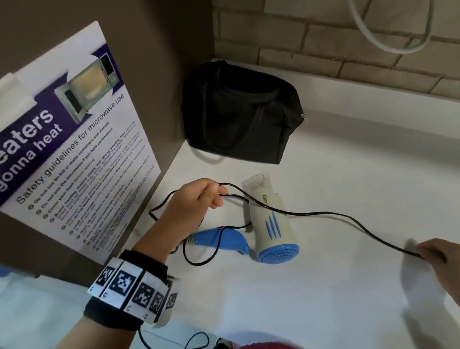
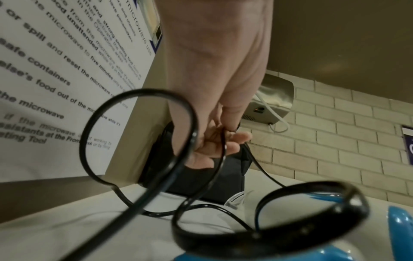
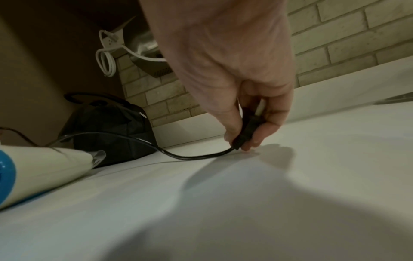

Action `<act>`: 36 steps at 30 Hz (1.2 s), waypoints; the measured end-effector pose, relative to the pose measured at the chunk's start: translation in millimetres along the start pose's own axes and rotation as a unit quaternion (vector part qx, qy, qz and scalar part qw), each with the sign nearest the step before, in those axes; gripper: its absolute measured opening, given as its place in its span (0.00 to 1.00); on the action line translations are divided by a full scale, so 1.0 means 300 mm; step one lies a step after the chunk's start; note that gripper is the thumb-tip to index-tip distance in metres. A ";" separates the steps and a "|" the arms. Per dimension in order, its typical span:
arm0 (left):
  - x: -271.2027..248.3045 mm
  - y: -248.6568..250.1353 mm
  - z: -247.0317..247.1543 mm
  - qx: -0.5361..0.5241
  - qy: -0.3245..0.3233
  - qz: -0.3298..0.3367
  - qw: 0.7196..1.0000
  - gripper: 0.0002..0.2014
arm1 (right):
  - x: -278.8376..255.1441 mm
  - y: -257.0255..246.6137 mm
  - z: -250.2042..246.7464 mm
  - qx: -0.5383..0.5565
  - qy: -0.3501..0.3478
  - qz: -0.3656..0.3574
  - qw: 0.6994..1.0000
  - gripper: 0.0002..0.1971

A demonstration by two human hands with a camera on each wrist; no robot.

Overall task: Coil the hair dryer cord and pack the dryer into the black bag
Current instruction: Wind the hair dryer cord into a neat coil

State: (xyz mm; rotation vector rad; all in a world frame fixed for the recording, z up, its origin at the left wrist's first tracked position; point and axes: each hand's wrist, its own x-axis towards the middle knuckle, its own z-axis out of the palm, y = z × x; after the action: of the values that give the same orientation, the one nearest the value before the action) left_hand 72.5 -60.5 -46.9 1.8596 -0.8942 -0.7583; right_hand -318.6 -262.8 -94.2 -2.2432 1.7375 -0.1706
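A white and blue hair dryer (image 1: 270,222) lies on the white counter (image 1: 342,172), its handle folded to the left. Its black cord (image 1: 318,215) runs from the handle in loops to my left hand (image 1: 202,199), which grips a bend of it, then trails right across the dryer to my right hand (image 1: 432,256). There my fingers pinch the black plug (image 3: 244,134) just above the counter. The black bag (image 1: 240,113) stands in the back corner, behind the dryer. In the left wrist view the cord (image 2: 138,146) loops around my left hand (image 2: 214,141).
A poster (image 1: 50,159) on microwave safety hangs on the panel to the left. A brick wall (image 1: 380,32) runs along the back, with a metal wall unit and white cable (image 1: 360,14) above. Bare counter stretches to the right of the dryer.
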 end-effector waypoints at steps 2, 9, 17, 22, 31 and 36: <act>-0.012 0.005 -0.011 0.007 -0.028 0.001 1.000 0.14 | 0.001 -0.001 -0.008 -0.013 -0.010 0.008 1.000 0.08; -0.042 0.012 -0.026 0.119 -0.034 -0.016 0.992 0.13 | -0.009 -0.019 -0.033 -0.064 -0.041 0.023 0.997 0.05; -0.158 0.077 -0.141 -0.032 -0.009 -0.005 0.999 0.13 | -0.023 -0.195 -0.072 -0.144 -0.067 0.002 0.987 0.28; -0.203 0.103 -0.174 -0.033 0.023 -0.010 0.999 0.12 | -0.067 -0.474 -0.087 -0.079 -0.036 -0.172 0.981 0.28; -0.172 -0.042 -0.168 0.262 0.107 -0.219 0.934 0.27 | -0.184 -0.910 0.011 -0.014 -0.124 -0.411 0.903 0.24; -0.158 -0.067 -0.130 0.174 0.092 -0.221 0.955 0.16 | -0.201 -0.991 0.064 -0.061 -0.152 -0.451 0.877 0.26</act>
State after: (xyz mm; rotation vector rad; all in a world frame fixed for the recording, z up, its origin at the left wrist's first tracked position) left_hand 82.7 2.9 -43.2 2.4460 -0.5155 -0.7046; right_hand -54.0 -134.9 -16.7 -2.8055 0.4587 0.1035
